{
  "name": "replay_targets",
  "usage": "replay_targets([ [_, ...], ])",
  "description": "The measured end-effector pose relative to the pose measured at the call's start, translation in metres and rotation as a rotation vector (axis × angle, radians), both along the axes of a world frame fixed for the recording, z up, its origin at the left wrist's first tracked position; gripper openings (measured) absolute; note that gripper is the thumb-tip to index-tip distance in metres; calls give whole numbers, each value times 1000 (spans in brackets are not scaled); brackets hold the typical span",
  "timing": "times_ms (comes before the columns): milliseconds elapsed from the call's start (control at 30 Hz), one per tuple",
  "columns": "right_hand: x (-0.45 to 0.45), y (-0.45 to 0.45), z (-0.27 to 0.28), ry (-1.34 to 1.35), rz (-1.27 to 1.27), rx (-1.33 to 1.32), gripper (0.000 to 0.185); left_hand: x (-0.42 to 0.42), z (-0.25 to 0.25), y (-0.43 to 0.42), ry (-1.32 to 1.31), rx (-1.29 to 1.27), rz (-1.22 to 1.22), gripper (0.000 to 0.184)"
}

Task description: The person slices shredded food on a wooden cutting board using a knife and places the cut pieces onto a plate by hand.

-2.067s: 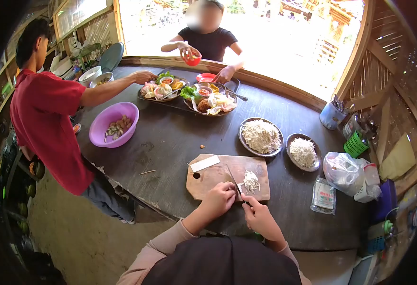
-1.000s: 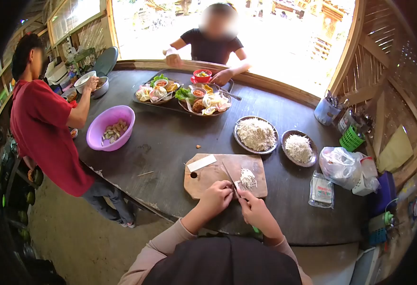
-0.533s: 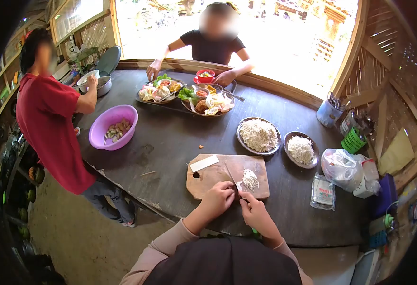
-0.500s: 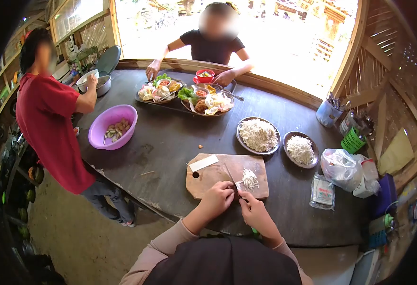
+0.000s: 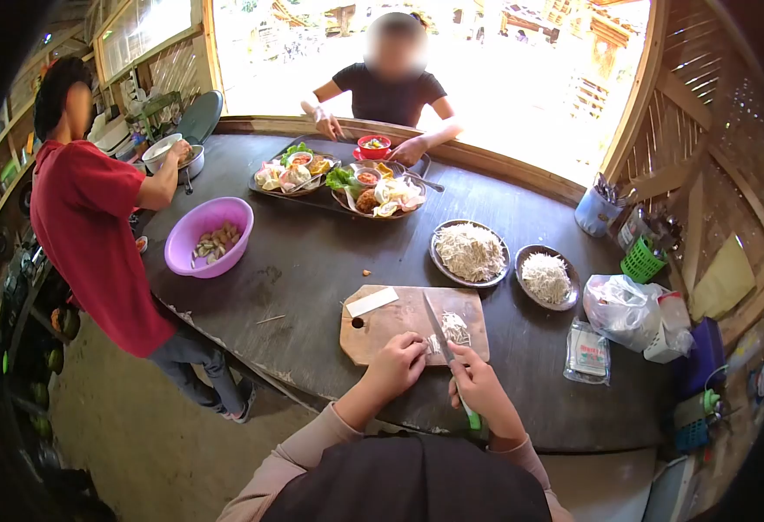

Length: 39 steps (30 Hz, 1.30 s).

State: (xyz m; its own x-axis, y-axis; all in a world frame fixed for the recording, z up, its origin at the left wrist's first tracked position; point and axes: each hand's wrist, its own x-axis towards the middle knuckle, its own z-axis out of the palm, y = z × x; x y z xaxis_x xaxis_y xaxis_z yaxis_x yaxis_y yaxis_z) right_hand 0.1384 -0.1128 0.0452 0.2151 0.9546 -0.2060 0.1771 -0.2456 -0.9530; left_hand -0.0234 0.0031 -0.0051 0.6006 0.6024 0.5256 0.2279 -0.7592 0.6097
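My right hand (image 5: 478, 383) is wrapped round the handle of a kitchen knife (image 5: 438, 324), its blade pointing away over the wooden cutting board (image 5: 384, 335). Part of the green handle shows below the palm. My left hand (image 5: 397, 363) rests on the board's near edge, fingers curled and pinched on a white food piece that they mostly hide. Thin white strips lie between the fingertips and the blade. Just right of the blade sits a small pile of white shreds (image 5: 456, 328). A flat white slab (image 5: 371, 302) lies at the board's far left.
Two plates of white shreds (image 5: 469, 252) (image 5: 546, 278) stand beyond the board. Farther off are a purple basin (image 5: 182, 239) and a tray of dishes (image 5: 378, 187). Plastic bags (image 5: 623, 309) lie right. One person stands left at a pot; another leans in at the window.
My right hand has turned the knife, so more of its blade and green handle shows. My left hand has barely moved. The person at the window has drawn one hand back from the dishes.
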Motion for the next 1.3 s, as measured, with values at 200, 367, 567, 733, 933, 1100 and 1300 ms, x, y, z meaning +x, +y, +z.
replay_targets([
  [200, -1, -10, 6, -7, -11, 0, 40, 0, 2, -1, -22, -31, 9, 23],
  [367, -2, -10, -4, 39, 51, -48, 41, 2, 1, -3, -2, -5, 15, 28],
  [567, 7, -9, -6, -8, -71, 30, 43, 2, 2, -4, -8, -6, 28, 27],
  [733, -16, -13, 7, -103, 34, 40, 39, 1, 0, -1, -20, -3, 17, 25],
  [933, -23, -11, 1, -201, 25, 99, 37, 1, -1, 0, -7, 0, 17, 21],
  [1100, -24, -10, 2, -188, 8, 101, 35, 1, -2, 1, 9, 1, 27, 19],
  [1300, -22, -6, 9, -168, 15, 44, 32, 1, -1, 1, 8, 4, 16, 18],
])
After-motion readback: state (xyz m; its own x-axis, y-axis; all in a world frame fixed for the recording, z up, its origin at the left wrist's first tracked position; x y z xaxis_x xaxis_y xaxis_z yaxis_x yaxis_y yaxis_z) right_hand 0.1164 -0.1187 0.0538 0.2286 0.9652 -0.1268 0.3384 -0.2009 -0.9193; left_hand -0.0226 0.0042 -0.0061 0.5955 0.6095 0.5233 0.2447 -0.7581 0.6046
